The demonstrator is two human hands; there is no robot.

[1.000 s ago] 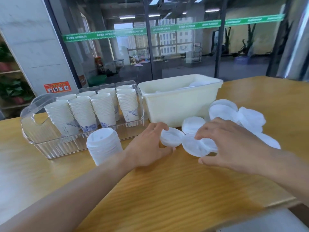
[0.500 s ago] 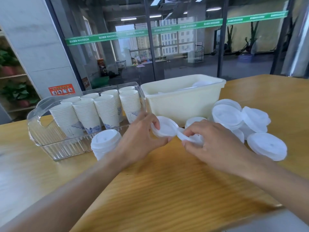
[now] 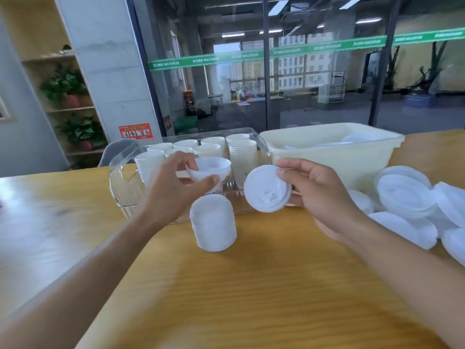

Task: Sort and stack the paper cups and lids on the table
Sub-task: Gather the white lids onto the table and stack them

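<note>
1. The scene was lit brightly and evenly by ceiling strip lights and daylight through the glass wall.
2. Glare was cast across the table at left.
3. Motion blur and wide-angle bending were seen at the edges.

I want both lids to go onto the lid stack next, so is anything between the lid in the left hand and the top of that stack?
Nothing visible is. The left hand holds its lid in the air right above the lid stack, with only open space between. The right hand holds the other lid off to the side.
</note>
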